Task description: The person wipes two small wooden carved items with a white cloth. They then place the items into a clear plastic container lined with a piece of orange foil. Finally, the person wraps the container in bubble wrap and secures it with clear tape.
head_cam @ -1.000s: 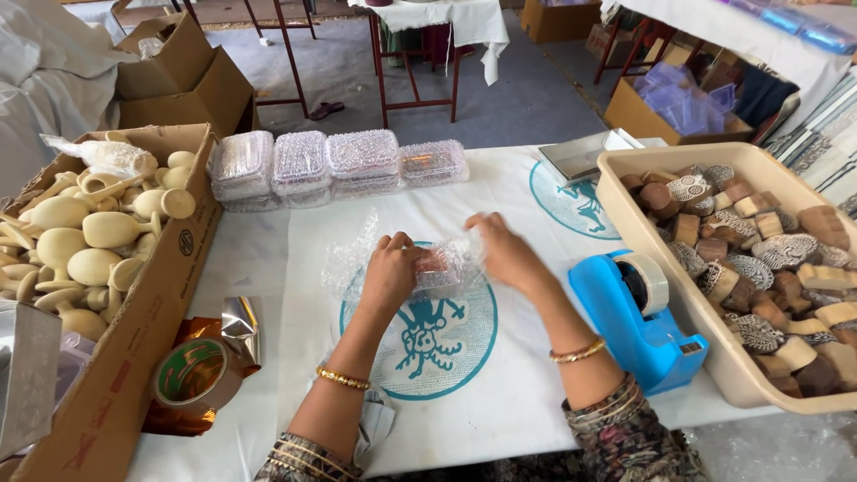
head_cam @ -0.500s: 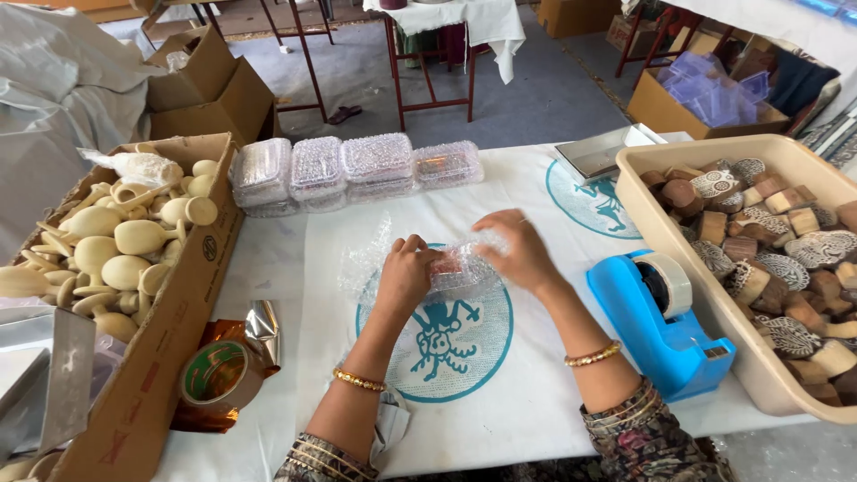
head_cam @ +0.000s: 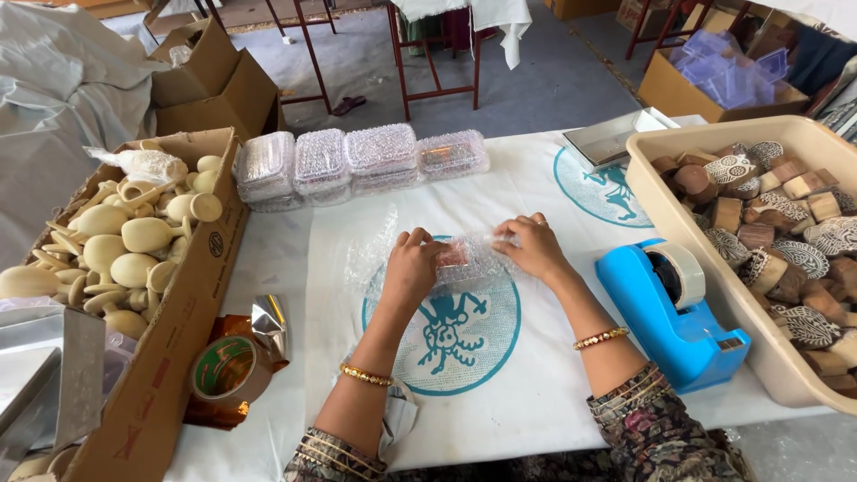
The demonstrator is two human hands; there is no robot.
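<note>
Hands hold one small block in clear bubble wrap [head_cam: 464, 259] on the white printed cloth [head_cam: 553, 384]: left hand [head_cam: 412, 268] grips its left end, right hand [head_cam: 528, 247] pinches its right. Wrap might spring open, since the blue tape holder [head_cam: 671, 308] sits further right, unused.

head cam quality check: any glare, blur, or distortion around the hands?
Head view: soft, even daylight, faint shadows under the hands; left hand and right hand sharp, no motion blur; bubble wrap glints, blurring what it covers; foil tape roll shows bright glare; wide-angle bend at the tub edge and cardboard box.
</note>
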